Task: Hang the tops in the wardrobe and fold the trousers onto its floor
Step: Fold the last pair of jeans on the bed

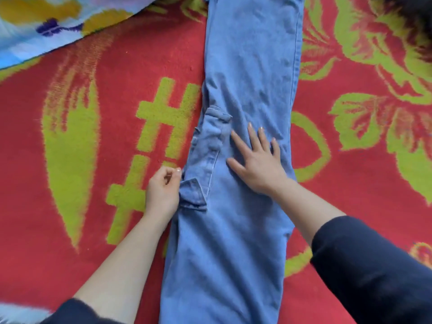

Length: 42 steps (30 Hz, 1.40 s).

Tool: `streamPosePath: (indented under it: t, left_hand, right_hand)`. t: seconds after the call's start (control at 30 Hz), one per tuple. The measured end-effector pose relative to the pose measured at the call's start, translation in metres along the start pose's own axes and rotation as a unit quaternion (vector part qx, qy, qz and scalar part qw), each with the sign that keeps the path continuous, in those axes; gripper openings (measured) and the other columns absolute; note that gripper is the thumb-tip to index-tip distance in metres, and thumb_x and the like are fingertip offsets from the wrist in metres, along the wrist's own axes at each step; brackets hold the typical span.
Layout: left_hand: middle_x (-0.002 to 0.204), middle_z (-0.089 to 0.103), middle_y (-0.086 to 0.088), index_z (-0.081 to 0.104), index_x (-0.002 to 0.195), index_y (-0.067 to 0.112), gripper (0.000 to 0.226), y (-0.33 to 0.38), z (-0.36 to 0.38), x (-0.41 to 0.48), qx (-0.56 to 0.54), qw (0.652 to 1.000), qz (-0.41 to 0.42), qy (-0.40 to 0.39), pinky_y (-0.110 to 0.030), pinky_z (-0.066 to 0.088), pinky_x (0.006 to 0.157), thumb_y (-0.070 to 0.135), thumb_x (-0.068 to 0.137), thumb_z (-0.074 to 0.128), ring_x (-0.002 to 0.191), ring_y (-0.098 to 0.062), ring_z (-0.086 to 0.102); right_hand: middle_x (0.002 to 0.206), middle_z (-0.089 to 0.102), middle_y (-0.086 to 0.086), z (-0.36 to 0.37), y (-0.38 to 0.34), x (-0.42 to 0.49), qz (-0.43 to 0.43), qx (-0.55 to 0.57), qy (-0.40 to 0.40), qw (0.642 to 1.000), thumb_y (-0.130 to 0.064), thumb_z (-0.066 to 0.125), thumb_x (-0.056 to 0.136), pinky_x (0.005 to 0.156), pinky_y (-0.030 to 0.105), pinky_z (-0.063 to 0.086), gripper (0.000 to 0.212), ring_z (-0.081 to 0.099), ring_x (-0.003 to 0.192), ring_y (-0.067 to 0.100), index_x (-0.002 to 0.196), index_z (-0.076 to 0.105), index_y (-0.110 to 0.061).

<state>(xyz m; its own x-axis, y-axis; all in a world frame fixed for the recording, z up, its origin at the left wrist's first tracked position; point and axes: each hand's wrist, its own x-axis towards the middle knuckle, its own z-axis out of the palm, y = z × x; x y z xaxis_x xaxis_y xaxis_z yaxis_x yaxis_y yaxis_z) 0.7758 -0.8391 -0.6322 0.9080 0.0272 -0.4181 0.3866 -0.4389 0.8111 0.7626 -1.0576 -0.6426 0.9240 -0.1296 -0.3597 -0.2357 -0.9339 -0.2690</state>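
A pair of blue jeans [245, 66] lies lengthwise on a red and green patterned blanket [98, 136], folded leg over leg, running from the bottom edge to the top of the view. My right hand [257, 160] presses flat on the denim near its middle, fingers spread. My left hand [163, 190] sits at the jeans' left edge with curled fingers, pinching a bunched fold of the denim there. The ends of the jeans run out of view at top and bottom.
A light blue cloth with yellow and purple print [46, 26] lies at the top left on the blanket. A dark fuzzy shape [411, 19] fills the top right corner. Dark sleeves cover both my forearms near the bottom.
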Motion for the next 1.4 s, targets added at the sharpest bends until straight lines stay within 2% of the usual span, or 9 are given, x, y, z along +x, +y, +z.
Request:
streamPosePath:
  t: [0.1, 0.27, 0.4, 0.63, 0.73, 1.1, 1.2, 1.3, 1.4]
  left_hand:
    - [0.092, 0.053, 0.008, 0.049, 0.095, 0.021, 0.034, -0.012, 0.001, -0.028, 0.088, 0.994, -0.003, -0.067, -0.027, 0.036, 0.069, 0.048, 0.083, 0.065, 0.086, -0.013, 0.049]
    - [0.126, 0.047, -0.011, 0.034, 0.135, 0.013, 0.070, -0.048, -0.010, -0.093, 0.166, 0.983, 0.060, -0.049, -0.036, 0.037, 0.098, 0.013, 0.076, 0.073, 0.115, -0.030, 0.047]
    - [0.113, 0.060, -0.003, 0.036, 0.132, 0.022, 0.061, -0.084, -0.027, -0.142, 0.157, 0.981, -0.080, -0.081, -0.036, 0.043, 0.078, 0.032, 0.083, 0.071, 0.105, -0.032, 0.059]
    - [0.111, 0.061, 0.008, 0.045, 0.122, 0.022, 0.044, -0.119, -0.041, -0.231, 0.076, 0.976, -0.135, -0.153, -0.028, 0.043, 0.079, 0.030, 0.086, 0.069, 0.102, -0.014, 0.059]
    - [0.110, 0.067, -0.001, 0.059, 0.116, 0.012, 0.031, -0.118, -0.043, -0.256, 0.061, 0.973, -0.141, -0.170, -0.031, 0.046, 0.085, 0.025, 0.089, 0.065, 0.105, -0.019, 0.062]
    - [0.110, 0.069, -0.015, 0.060, 0.116, 0.003, 0.050, -0.096, -0.078, -0.397, 0.186, 0.866, -0.308, -0.347, -0.044, 0.054, 0.089, 0.038, 0.083, 0.073, 0.101, -0.031, 0.066]
    - [0.094, 0.074, -0.010, 0.060, 0.119, 0.005, 0.037, -0.069, -0.086, -0.393, 0.108, 0.878, -0.311, -0.348, -0.034, 0.059, 0.066, 0.025, 0.088, 0.067, 0.075, -0.020, 0.070]
    - [0.077, 0.074, -0.003, 0.048, 0.128, 0.022, 0.040, -0.031, -0.092, -0.368, -0.027, 0.914, -0.289, -0.282, -0.021, 0.047, 0.042, 0.013, 0.091, 0.060, 0.037, -0.006, 0.052]
    - [0.078, 0.075, -0.003, 0.061, 0.111, 0.024, 0.019, 0.009, -0.092, -0.333, -0.118, 0.918, -0.269, -0.268, -0.026, 0.056, 0.048, 0.017, 0.098, 0.050, 0.047, -0.009, 0.063]
  right_hand:
    - [0.162, -0.014, -0.001, 0.032, 0.008, -0.073, 0.009, -0.028, -0.012, 1.000, -0.060, 0.027, 0.095, 0.117, 0.042, -0.008, 0.059, -0.015, 0.148, 0.021, 0.149, 0.006, -0.049]
    - [0.161, -0.002, -0.004, 0.065, 0.002, -0.171, -0.021, -0.010, 0.015, 1.000, -0.062, 0.035, 0.091, 0.117, 0.045, -0.002, 0.062, -0.004, 0.149, 0.020, 0.148, 0.017, -0.048]
    - [0.156, 0.025, 0.001, 0.098, -0.003, -0.255, 0.212, 0.173, 0.071, 0.959, -0.047, 0.068, 0.082, 0.110, 0.044, 0.023, 0.084, 0.023, 0.142, 0.021, 0.151, 0.025, -0.024]
    - [0.111, 0.043, -0.011, 0.129, -0.021, -0.342, 0.277, 0.260, -0.005, 0.925, -0.035, 0.072, 0.080, 0.084, 0.032, 0.031, 0.027, 0.038, 0.108, 0.015, 0.077, 0.058, -0.013]
    - [0.072, 0.046, -0.003, 0.116, -0.019, -0.363, 0.279, 0.468, 0.000, 0.838, -0.015, 0.062, 0.084, 0.064, 0.031, 0.030, 0.024, 0.040, 0.073, 0.016, 0.065, 0.048, -0.014]
    - [0.075, 0.063, 0.008, 0.073, 0.006, -0.513, 0.377, 0.523, -0.277, 0.712, -0.020, 0.060, 0.087, 0.053, 0.024, 0.039, 0.012, 0.057, 0.064, 0.021, 0.085, 0.063, -0.009]
    - [0.070, 0.057, 0.010, 0.039, 0.011, -0.500, 0.378, 0.541, -0.226, 0.716, -0.009, 0.058, 0.080, 0.051, 0.023, 0.040, 0.003, 0.053, 0.057, 0.018, 0.081, 0.055, -0.010]
    - [0.071, 0.060, 0.007, 0.007, 0.012, -0.467, 0.371, 0.603, -0.111, 0.697, -0.006, 0.054, 0.079, 0.044, 0.021, 0.040, 0.033, 0.051, 0.051, 0.015, 0.107, 0.043, -0.021]
    - [0.091, 0.060, 0.009, -0.021, 0.006, -0.421, 0.342, 0.693, -0.041, 0.633, -0.006, 0.050, 0.085, 0.064, 0.029, 0.040, 0.030, 0.046, 0.075, 0.021, 0.112, 0.053, -0.019]
